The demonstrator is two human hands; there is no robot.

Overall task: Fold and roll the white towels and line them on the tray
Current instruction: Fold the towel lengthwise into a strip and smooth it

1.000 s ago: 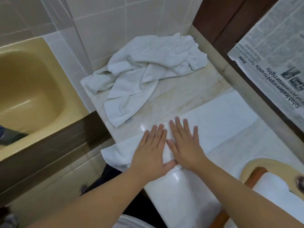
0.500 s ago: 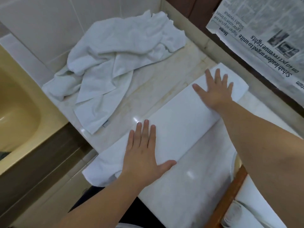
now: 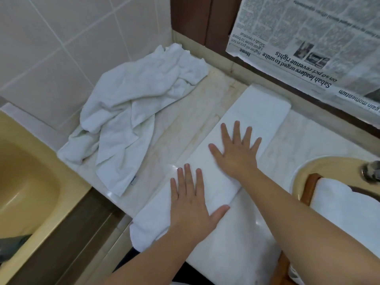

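While both flat palms, left hand and right hand, press the folded towel, creases settle for rolling.

The tray and its towel run off the right edge; newspaper smaller print blurs.

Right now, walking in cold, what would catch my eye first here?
Probably the two bare hands pressed flat on a long folded white towel lying across the marble counter: the left hand near its front end, the right hand at its middle. Behind them, a crumpled heap of white towels fills the tiled corner. An upside-down newspaper hangs at the upper right.
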